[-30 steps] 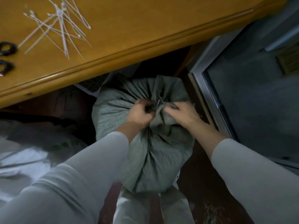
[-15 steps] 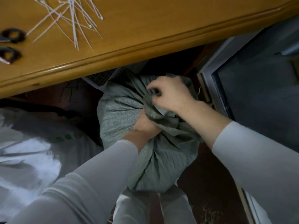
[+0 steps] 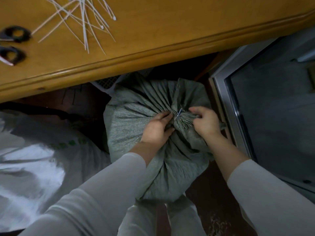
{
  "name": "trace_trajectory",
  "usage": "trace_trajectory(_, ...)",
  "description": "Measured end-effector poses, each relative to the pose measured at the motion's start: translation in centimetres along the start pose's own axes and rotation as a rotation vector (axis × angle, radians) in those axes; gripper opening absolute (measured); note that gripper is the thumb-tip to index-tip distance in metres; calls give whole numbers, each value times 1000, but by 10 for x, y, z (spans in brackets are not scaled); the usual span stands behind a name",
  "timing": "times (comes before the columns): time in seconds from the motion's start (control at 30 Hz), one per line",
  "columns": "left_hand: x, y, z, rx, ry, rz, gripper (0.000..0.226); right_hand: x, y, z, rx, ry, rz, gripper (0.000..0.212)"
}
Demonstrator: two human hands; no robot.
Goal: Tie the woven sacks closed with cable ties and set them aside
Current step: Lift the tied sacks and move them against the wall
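A full grey-green woven sack [image 3: 129,123] stands on the dark floor below the table edge, its mouth gathered into a pleated neck. A thin white cable tie [image 3: 179,113] circles that neck. My left hand [image 3: 157,127] grips the gathered fabric just left of the tie. My right hand [image 3: 205,122] grips the bunched sack top on the right side of the tie. Both sleeves are pale grey. A loose heap of white cable ties [image 3: 85,19] lies on the wooden table above.
The orange wooden table [image 3: 170,31] overhangs the sack, with black-handled scissors [image 3: 12,45] at its left edge. A white woven sack [image 3: 34,164] lies at the left. A metal-framed glass door [image 3: 226,116] stands close on the right.
My right hand came down from the sack's upper flap to the neck beside the tie. The left hand stayed on the gathered neck. The view shifted slightly.
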State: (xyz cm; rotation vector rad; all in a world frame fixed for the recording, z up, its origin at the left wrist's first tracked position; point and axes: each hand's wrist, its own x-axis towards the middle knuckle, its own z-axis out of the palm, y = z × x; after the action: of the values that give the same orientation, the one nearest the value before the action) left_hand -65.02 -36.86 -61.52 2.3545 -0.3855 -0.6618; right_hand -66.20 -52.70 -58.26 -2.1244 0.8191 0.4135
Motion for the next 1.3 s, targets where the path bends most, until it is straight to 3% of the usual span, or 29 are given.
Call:
trace_trajectory(0.07, 0, -1, 1, -19, 16, -6, 54, 6, -8, 5, -14, -78, 41, 28)
trace_trajectory(0.13, 1, -3, -2, -34, 20, 5, 55, 13, -17, 9, -255, -113, 22, 34)
trace_trajectory(0.23, -3, -6, -6, 160, 114, 26, 77, 22, -21, 17, -656, -10, -213, 29)
trace_trajectory(0.3, -11, -12, -12, 331, 126, -184, 112, 22, -19, 21, -688, 15, -355, 26)
trace_trajectory(0.37, -23, -25, -20, 313, 78, -426, 137, 17, -16, 25, -690, -41, -425, 28)
trace_trajectory(0.53, -46, -55, -33, 136, -20, -712, 155, 13, -6, 27, -556, -136, -349, 27)
trace_trajectory(0.63, -42, -67, -42, 95, 65, -806, 143, 25, -7, 32, -451, -195, -229, 27)
trace_trajectory(0.8, -49, -74, -30, 163, 313, -676, 67, 27, 7, 41, -402, -263, -254, 22)
trace_trajectory(0.93, -68, -57, -6, 235, 317, -630, 50, 12, 30, 36, -339, -205, -201, 23)
trace_trajectory(1.1, -85, -29, 9, 217, 425, -554, 26, -9, 54, 19, -83, -152, -11, 28)
trace_trajectory(1.3, -107, -2, 6, 112, 277, -638, 25, -52, 61, -9, 44, -98, 74, 28)
